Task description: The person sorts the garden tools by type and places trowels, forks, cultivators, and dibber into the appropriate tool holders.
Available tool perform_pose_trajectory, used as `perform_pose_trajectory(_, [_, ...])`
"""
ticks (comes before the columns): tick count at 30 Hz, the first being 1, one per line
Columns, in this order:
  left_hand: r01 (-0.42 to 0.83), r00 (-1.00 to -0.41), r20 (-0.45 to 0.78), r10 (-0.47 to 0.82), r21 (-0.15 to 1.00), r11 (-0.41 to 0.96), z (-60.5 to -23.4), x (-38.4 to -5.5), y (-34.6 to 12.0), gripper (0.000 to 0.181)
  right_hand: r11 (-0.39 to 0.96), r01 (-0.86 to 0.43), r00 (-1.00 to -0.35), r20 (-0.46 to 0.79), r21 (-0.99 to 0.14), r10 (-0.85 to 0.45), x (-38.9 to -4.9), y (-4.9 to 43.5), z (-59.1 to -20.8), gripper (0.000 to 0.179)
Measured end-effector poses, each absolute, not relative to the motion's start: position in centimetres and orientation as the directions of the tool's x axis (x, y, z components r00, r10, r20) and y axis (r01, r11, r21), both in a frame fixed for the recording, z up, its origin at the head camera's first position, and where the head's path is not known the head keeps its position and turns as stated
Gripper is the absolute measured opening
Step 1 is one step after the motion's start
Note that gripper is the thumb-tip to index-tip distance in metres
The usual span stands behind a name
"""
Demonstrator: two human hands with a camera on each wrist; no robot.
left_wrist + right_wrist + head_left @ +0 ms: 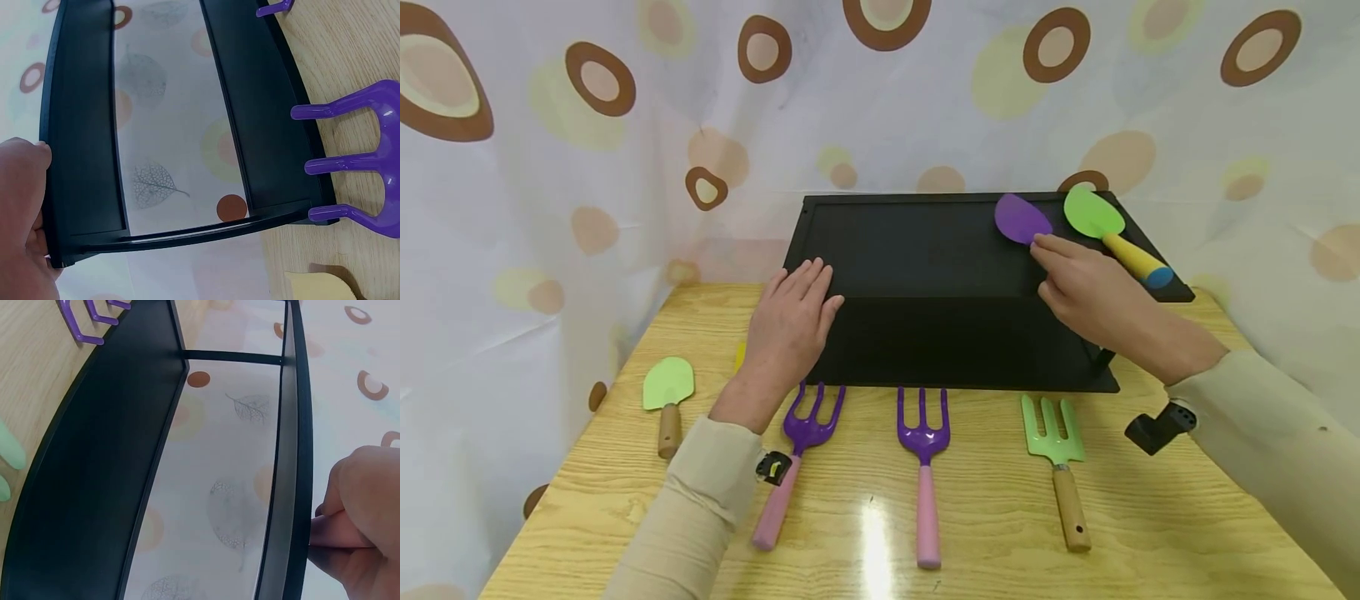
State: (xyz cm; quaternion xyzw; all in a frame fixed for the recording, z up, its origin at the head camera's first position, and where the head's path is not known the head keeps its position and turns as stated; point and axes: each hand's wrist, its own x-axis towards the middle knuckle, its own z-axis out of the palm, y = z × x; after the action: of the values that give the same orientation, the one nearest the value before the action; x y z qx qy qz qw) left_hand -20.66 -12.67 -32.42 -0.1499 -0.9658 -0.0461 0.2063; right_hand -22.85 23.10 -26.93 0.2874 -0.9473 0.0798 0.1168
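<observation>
My right hand (1093, 287) grips a purple-bladed trowel (1021, 218) over the right part of a black two-tier shelf (910, 250); the trowel's handle is mostly hidden in the fingers. Beside that hand, a green trowel (1093, 212) with a yellow, blue-ended handle lies on the upper tier. At the shelf's left end my left hand (786, 321) rests on the top with its fingers straight. In the left wrist view, the left hand (22, 206) touches the edge of the upper tier. Just below the left wrist lies a purple fork (808, 429) with a pink handle.
A second purple fork (925, 437) and a green fork (1054, 442) with a wooden handle lie in front of the shelf. At the left is a small green trowel (668, 383). Something yellow (740, 357) peeks out behind the left hand. Patterned cloth (880, 117) hangs behind the wooden table (1000, 550).
</observation>
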Motion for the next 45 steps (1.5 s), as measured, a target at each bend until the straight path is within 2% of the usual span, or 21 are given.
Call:
perform_pose_trajectory(16, [0.322,-0.864,0.419,0.280,0.030,0.946,-32.5,-20.7,-12.7,0.052,0.860,-0.507,-0.843,0.244,-0.064,-0.479,-24.1,20.9,-27.4,0.046])
perform_pose_trajectory(30, [0.322,-0.866,0.413,0.283,0.028,0.946,-32.6,-20.9,-12.6,0.052,0.879,-0.454,-0.872,0.278,-0.148,-0.403,-23.9,20.5,-27.6,0.047])
perform_pose_trajectory(45, [0.327,-0.863,0.418,0.284,0.032,0.945,-32.6,-21.0,-12.9,0.052,0.839,-0.523,-0.793,0.443,-0.147,-0.417,-22.2,21.6,-27.2,0.042])
